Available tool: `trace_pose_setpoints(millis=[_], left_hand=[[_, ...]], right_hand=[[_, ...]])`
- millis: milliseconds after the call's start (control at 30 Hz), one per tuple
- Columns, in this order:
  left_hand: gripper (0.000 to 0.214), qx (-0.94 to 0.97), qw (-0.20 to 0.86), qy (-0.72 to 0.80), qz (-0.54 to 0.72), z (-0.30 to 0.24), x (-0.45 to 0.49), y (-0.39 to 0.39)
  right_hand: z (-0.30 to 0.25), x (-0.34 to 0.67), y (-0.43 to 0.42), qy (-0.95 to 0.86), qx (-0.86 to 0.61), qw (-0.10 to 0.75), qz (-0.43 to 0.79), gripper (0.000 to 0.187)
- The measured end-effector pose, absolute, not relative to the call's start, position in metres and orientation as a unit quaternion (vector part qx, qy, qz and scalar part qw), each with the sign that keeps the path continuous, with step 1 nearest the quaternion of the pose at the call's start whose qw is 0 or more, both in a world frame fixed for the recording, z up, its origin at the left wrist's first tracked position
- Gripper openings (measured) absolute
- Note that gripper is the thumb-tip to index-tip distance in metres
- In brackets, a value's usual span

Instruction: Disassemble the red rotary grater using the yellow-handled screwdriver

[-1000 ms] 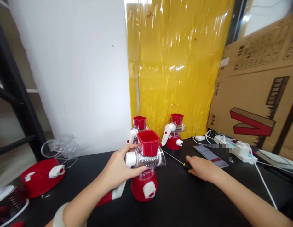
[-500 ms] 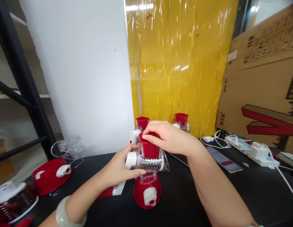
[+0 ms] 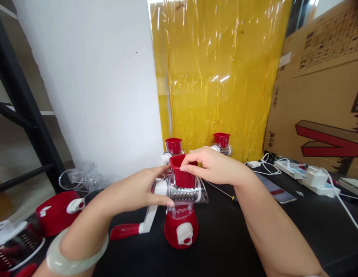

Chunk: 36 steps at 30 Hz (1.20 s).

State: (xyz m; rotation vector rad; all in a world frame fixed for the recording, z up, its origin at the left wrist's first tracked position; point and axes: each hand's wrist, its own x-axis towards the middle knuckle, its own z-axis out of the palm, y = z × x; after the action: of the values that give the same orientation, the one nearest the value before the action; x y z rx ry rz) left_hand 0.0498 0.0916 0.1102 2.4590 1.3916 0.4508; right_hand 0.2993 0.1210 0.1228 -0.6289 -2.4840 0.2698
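A red and white rotary grater (image 3: 185,227) stands upright on the black table, with a metal drum (image 3: 183,194) inside its clear housing. My left hand (image 3: 140,189) is wrapped round the housing at its white hub end, thumb low and fingers behind. The fingers of my right hand (image 3: 206,166) are closed on the rim of the red square food pusher (image 3: 182,177), which sits in the top of the grater. Its crank handle (image 3: 125,231), with a red grip, sticks out to the left below my left wrist. My right fingertips are partly hidden inside the pusher.
Two similar graters (image 3: 173,145) (image 3: 221,140) stand behind. Left are a red base (image 3: 56,213), a clear housing (image 3: 82,177) and a drum (image 3: 17,246). A phone (image 3: 278,191), a power strip (image 3: 317,188), a screwdriver (image 3: 225,193) and a large carton (image 3: 314,104) are to the right.
My left hand has shifted up and its forearm swung higher, uncovering more of the crank handle. My right fingers have slid right along the pusher's rim. The view has tilted slightly.
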Motion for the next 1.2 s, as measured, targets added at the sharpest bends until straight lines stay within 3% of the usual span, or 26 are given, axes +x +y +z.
trace_pose_setpoints(millis=[233, 400, 633, 833, 1200], left_hand=[[0.067, 0.844, 0.146, 0.506, 0.104, 0.1076, 0.0482, 0.0895], [0.073, 0.841, 0.140, 0.512, 0.106, 0.1063, 0.0479, 0.0898], [0.065, 0.849, 0.179, 0.488, 0.098, 0.1054, 0.0481, 0.0928], [0.078, 0.848, 0.177, 0.492, 0.091, 0.1032, 0.0453, 0.0953], [0.071, 0.849, 0.171, 0.493, 0.086, 0.1010, 0.0433, 0.0970]], right_hand=[[0.1203, 0.2997, 0.1225, -0.917, -0.204, 0.336, 0.067, 0.018], [0.1200, 0.2986, 0.1226, -0.923, -0.202, 0.304, 0.119, 0.018], [0.1193, 0.2961, 0.1228, -0.919, -0.209, 0.302, 0.143, 0.019], [0.1182, 0.2944, 0.1222, -0.917, -0.209, 0.314, 0.133, 0.020], [0.1157, 0.2935, 0.1241, -0.882, -0.192, 0.415, 0.118, 0.018]])
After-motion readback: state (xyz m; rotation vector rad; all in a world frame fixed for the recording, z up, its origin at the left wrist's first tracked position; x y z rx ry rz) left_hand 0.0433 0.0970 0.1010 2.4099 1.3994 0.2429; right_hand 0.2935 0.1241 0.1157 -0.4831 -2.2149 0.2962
